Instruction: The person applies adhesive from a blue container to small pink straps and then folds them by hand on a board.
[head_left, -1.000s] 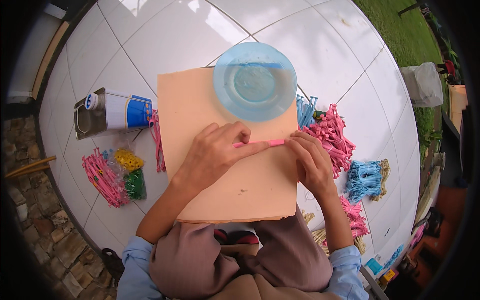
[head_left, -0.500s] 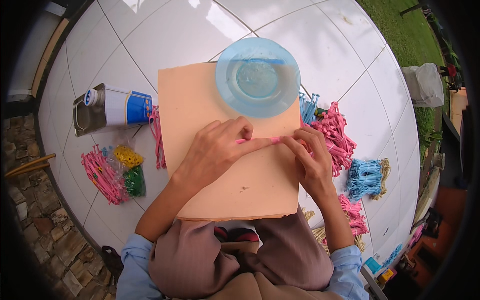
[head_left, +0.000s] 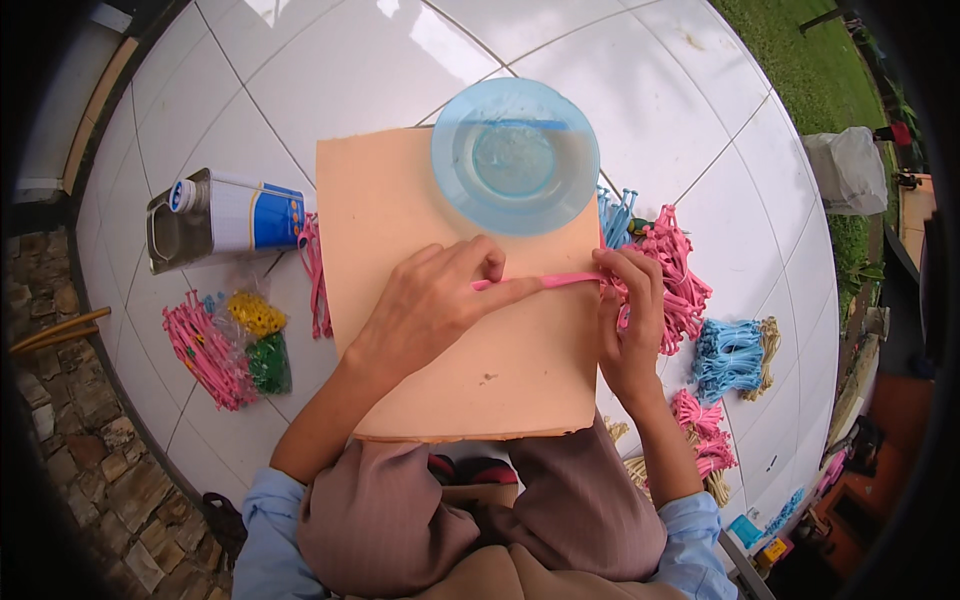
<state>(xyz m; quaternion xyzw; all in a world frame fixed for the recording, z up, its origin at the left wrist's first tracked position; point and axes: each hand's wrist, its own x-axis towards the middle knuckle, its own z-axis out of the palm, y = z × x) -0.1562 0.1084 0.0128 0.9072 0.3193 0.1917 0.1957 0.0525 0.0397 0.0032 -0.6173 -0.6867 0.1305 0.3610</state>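
Note:
A narrow pink strap (head_left: 568, 280) is stretched level between my two hands over a peach-coloured board (head_left: 470, 390). My left hand (head_left: 425, 295) is closed on its left part, with the index finger lying along it and covering some of it. At the board's right edge, my right hand (head_left: 632, 325) pinches the strap's other end, which its fingers partly hide. Just beyond my hands, a clear blue plate (head_left: 455, 195) with a little see-through liquid rests on the far part of the board.
Bundles of pink straps (head_left: 675, 270) and blue straps (head_left: 728, 360) lie on white tiles to the right. Left of the board are a metal can (head_left: 225, 222), more pink straps (head_left: 205, 350), and bags of yellow pieces (head_left: 255, 313) and green pieces (head_left: 268, 362).
My right hand has slid rightward along the strap, so a longer piece shows between the hands. My left hand has stayed in place.

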